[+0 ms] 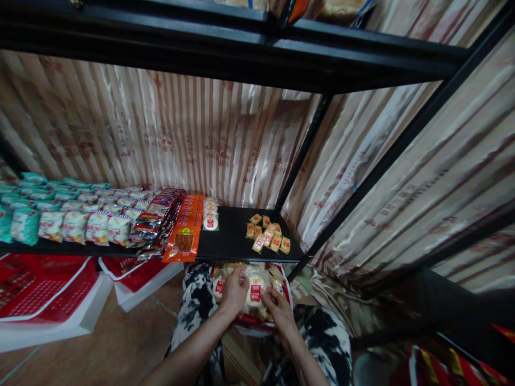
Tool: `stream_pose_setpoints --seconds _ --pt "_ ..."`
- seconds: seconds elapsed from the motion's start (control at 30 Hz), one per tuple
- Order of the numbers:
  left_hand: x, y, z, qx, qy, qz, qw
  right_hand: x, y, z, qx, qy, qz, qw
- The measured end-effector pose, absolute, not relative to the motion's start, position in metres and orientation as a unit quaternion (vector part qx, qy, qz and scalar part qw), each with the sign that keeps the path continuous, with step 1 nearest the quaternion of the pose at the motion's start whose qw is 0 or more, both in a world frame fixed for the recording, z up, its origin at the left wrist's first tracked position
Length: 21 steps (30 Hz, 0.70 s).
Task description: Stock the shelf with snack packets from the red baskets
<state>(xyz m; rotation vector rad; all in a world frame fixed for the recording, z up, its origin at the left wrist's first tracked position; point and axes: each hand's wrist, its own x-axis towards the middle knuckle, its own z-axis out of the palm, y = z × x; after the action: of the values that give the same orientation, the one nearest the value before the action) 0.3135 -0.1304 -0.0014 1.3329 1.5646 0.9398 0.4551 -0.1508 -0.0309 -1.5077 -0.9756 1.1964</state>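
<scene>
Between my hands is a clear packet of round white crackers (255,284) with a red label, held over a basket. My left hand (234,292) pinches its left edge, fingers closed. My right hand (278,310) grips the lower right edge with thumb and fingers. Below them, the red basket (288,289) with a white rim sits between my knees, filled with more wrapped snacks. On the black shelf (229,236) just beyond, a short row of similar white cracker packets (210,222) lies beside a loose pile of small yellow-wrapped snacks (272,236).
Left along the shelf are orange snack bags (185,228), dark shiny packs (161,214), white bags (96,228) and teal bags (24,222). Red baskets (48,289) stand under it. A black upright post (362,177) and an upper shelf (201,48) frame the space. Striped curtain hangs behind.
</scene>
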Motion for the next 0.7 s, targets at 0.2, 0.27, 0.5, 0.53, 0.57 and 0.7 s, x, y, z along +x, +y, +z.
stream_pose_setpoints --seconds 0.2,0.27,0.5,0.53,0.57,0.7 --pt "0.294 -0.103 -0.005 0.522 0.615 0.441 0.392 0.436 -0.129 -0.007 -0.611 -0.471 0.475 0.423" --pt "0.284 -0.090 -0.009 0.503 0.624 0.456 0.386 0.425 -0.112 -0.002 -0.597 -0.484 0.487 0.416" --pt "0.244 -0.035 -0.017 0.450 0.662 0.504 0.324 0.377 -0.024 -0.008 -0.533 -0.492 0.530 0.440" --pt "0.240 -0.028 -0.018 0.448 0.666 0.508 0.313 0.370 -0.011 -0.012 -0.526 -0.492 0.534 0.444" --pt "0.236 -0.022 -0.020 0.448 0.670 0.510 0.301 0.364 0.001 -0.016 -0.522 -0.492 0.536 0.445" --pt "0.228 -0.009 -0.030 0.476 0.699 0.478 0.239 0.342 0.042 -0.033 -0.529 -0.492 0.530 0.444"
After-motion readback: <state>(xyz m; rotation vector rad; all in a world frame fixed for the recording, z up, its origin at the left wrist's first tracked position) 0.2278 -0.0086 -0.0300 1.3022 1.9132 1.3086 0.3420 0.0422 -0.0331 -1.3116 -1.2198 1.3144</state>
